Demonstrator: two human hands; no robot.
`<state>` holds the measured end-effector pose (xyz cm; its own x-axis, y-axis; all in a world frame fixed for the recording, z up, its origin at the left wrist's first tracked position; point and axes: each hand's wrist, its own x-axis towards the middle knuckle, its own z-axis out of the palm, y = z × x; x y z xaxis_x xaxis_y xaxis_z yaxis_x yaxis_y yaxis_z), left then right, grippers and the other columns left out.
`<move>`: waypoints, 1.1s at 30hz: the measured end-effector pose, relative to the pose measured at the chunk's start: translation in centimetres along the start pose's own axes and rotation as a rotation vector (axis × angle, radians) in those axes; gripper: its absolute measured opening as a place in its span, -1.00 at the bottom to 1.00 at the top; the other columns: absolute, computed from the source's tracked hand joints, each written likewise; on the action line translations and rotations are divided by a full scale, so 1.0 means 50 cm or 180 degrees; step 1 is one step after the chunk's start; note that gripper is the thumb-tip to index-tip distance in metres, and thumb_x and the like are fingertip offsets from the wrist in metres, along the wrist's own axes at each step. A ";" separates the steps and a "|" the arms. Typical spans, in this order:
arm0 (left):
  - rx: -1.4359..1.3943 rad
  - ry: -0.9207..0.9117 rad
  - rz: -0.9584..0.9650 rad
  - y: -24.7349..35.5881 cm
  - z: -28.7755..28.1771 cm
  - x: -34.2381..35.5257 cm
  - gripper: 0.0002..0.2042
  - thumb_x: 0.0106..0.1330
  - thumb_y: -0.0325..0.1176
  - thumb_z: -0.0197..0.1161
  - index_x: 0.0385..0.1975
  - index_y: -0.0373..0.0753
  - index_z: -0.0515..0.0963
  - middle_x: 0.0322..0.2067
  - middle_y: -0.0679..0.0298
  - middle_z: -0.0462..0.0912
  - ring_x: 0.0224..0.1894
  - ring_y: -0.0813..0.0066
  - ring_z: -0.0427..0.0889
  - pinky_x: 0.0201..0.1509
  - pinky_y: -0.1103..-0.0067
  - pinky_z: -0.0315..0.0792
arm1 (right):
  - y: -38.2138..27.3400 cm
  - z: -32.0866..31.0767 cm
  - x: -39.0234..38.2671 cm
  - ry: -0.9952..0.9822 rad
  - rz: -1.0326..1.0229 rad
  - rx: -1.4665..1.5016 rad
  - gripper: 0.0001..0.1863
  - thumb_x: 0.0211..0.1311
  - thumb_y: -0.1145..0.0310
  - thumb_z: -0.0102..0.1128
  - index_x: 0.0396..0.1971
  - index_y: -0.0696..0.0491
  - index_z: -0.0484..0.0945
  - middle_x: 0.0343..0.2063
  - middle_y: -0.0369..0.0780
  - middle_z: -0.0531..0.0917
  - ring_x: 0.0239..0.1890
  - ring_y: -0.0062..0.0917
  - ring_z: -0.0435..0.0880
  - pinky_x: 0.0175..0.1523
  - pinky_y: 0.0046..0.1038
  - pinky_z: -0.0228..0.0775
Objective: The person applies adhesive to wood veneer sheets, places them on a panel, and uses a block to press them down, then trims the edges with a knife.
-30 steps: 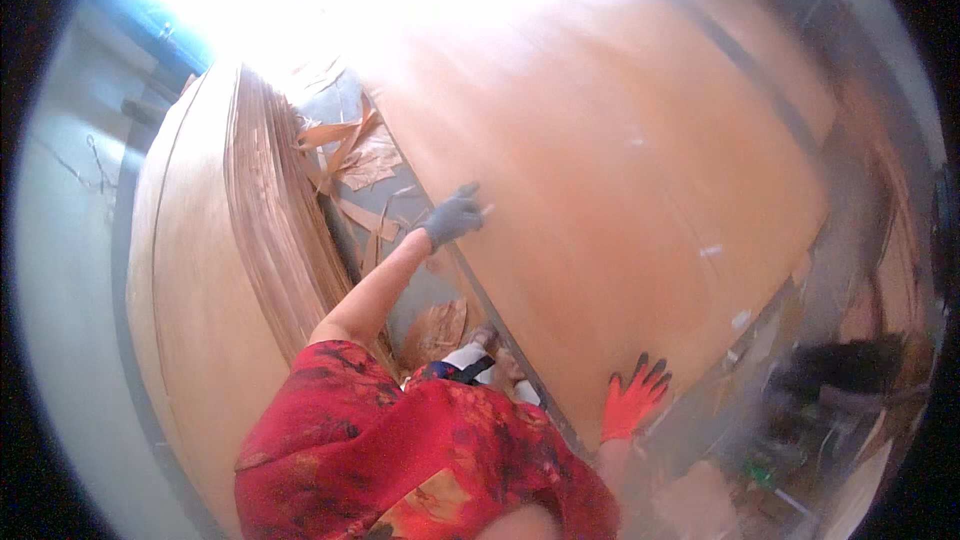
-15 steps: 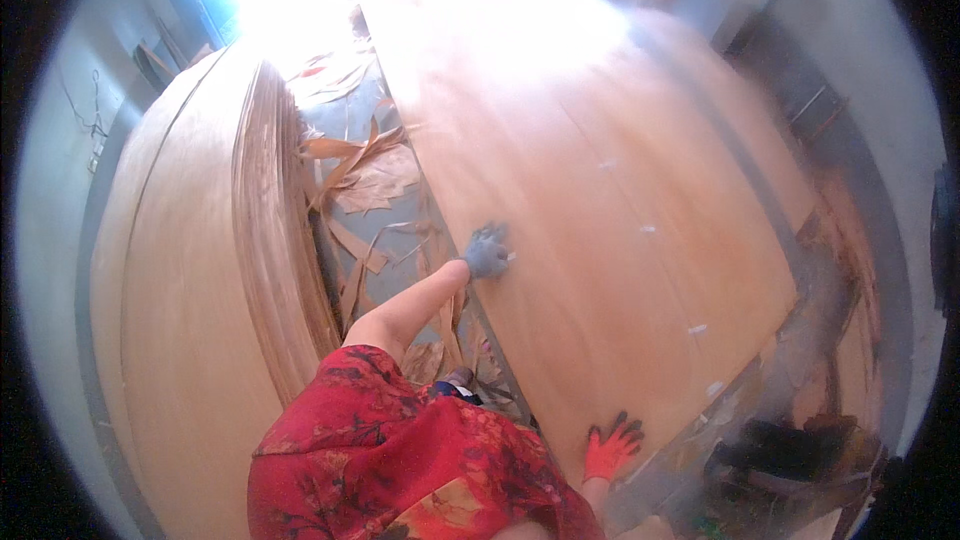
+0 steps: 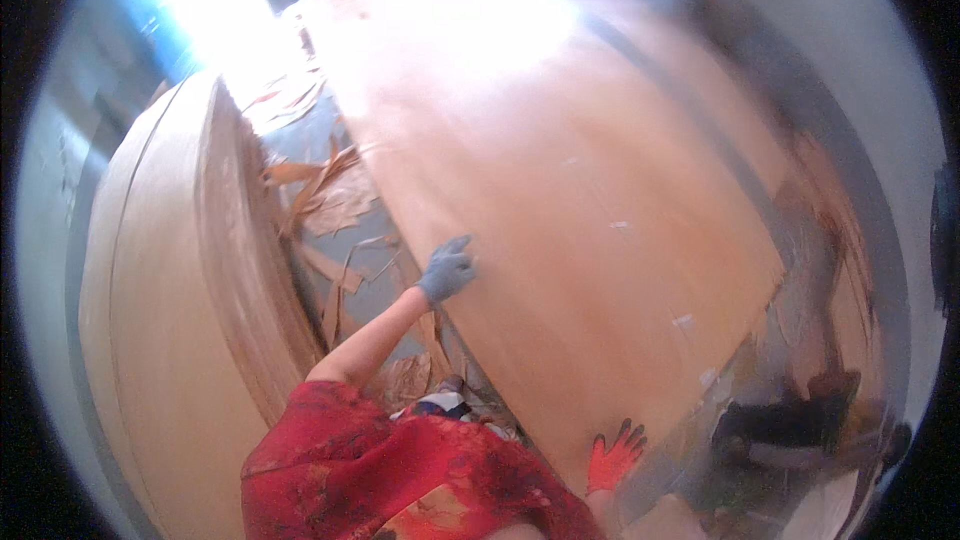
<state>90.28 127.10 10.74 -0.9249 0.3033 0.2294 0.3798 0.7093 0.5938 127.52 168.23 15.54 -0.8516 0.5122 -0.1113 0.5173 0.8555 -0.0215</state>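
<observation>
Head view, looking down: we see the left hand (image 3: 447, 270) in a grey-blue glove, reaching forward on a bare, nearly straight forearm from a red patterned sleeve (image 3: 400, 470). Its fingers are bent loosely and laid on the left edge of the large, thin, pale orange-brown wood veneer sheet (image 3: 560, 200); whether they curl around that edge or only press on it, we cannot tell. The right hand (image 3: 613, 458), in an orange-red glove, sits at about five o'clock from the left one, near the lower edge of the picture. Its fingers are spread wide and flat, palm down on the near corner of the same sheet.

The sheet fills the middle of the picture, running from the two hands up toward twelve o'clock, where strong light washes out its far end. A few small pale flecks lie on its surface at about three o'clock from the left hand.

At nine o'clock from the left hand stands a thick stack of similar veneer sheets (image 3: 170, 340), its layered edge turned to us. Between stack and sheet, from ten to twelve o'clock, torn strips and scraps of veneer (image 3: 335, 200) litter the grey floor (image 3: 300, 145). At four o'clock, past the sheet's right edge, a dark blurred shape (image 3: 790, 420) lies low; we cannot tell what it is.
</observation>
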 end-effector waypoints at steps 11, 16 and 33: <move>-0.2423 0.0526 -0.0466 0.193 -0.140 -0.051 -0.76 0.47 -0.35 0.11 -0.09 -0.36 0.63 -0.07 0.17 0.69 -0.05 0.41 0.63 0.12 0.49 0.44 | 0.111 -0.023 -0.033 -0.0090 -0.0117 0.0615 -0.21 0.19 -0.09 0.19 0.38 -0.06 0.27 0.38 0.01 0.24 0.41 0.07 0.13 0.43 0.12 -0.10; -0.2280 -0.0269 -0.0546 0.459 -0.068 -0.129 -0.82 0.46 -0.40 0.13 -0.19 -0.38 0.61 -0.27 0.17 0.71 -0.28 0.46 0.66 -0.11 0.50 0.53 | 0.288 -0.039 -0.072 0.0130 -0.0430 0.1348 -0.23 0.23 -0.02 0.18 0.39 -0.02 0.24 0.40 -0.02 0.24 0.41 0.03 0.16 0.44 0.00 -0.03; -0.3659 -0.3311 -0.1225 1.267 0.694 -0.482 -0.47 0.33 -0.48 0.25 0.32 -0.34 0.34 -0.15 0.12 0.69 -0.20 0.35 0.72 -0.16 0.46 0.59 | 1.278 0.102 -0.448 -0.0062 0.1252 0.2914 -0.30 0.29 0.38 0.16 0.40 0.19 0.17 0.34 0.06 0.34 0.27 -0.21 0.46 0.32 -0.32 0.28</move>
<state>137.24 186.79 16.05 -0.3616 0.8510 -0.3807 -0.5221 0.1535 0.8390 180.07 211.03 11.58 -0.6084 0.7383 -0.2912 0.6349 0.2327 -0.7367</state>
